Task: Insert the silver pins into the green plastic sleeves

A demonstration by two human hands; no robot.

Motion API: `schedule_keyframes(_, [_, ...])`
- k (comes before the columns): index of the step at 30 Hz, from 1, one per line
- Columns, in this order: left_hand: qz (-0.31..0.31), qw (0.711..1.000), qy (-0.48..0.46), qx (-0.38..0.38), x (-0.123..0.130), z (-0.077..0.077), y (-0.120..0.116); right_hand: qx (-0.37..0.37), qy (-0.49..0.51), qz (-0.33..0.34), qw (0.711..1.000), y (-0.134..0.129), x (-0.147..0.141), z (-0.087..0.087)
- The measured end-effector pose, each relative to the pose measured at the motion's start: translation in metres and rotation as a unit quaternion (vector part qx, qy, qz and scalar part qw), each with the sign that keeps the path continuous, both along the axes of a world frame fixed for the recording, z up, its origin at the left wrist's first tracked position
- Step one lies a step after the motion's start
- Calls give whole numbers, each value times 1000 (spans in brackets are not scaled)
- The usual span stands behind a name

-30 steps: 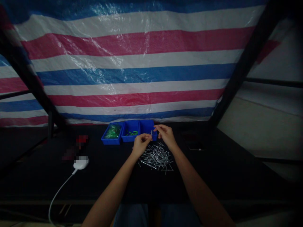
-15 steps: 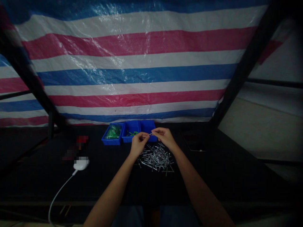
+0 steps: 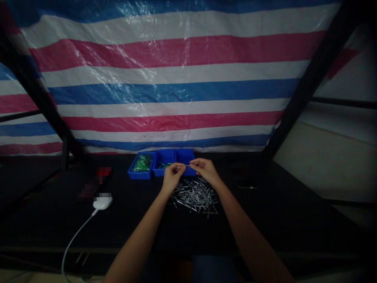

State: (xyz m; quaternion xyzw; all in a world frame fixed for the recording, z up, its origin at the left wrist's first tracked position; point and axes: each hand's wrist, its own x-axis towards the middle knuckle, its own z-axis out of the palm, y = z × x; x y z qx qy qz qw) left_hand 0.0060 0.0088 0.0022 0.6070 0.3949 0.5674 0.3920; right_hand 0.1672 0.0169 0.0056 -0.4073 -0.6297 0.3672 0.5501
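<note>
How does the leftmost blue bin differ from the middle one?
The left blue bin is heaped with green pieces, while the middle blue bin holds only a few. The middle blue bin sits nearer the left hand, the left blue bin farther off. Both are open blue plastic bins.

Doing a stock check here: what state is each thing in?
Thin metal pin: held level between both hands.
Left hand: pinching the pin.
Right hand: pinching the pin.
Loose metal pins: heaped in front of the bins.
Left blue bin: holds green parts.
Middle blue bin: holds a few green pieces.
Right blue bin: contents hidden.
White corded mouse: lying left of the hands.
</note>
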Motion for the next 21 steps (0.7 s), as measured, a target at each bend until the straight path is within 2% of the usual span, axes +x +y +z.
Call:
schedule_keyframes(9, [-11,1000,-2,-13,-1,2,-2,3,-7,-6,1000,5,-2,-8])
schedule_keyframes(21, [-30,999,-31,-17,3,0,-6,-22,62,19,998,4,-15,-11])
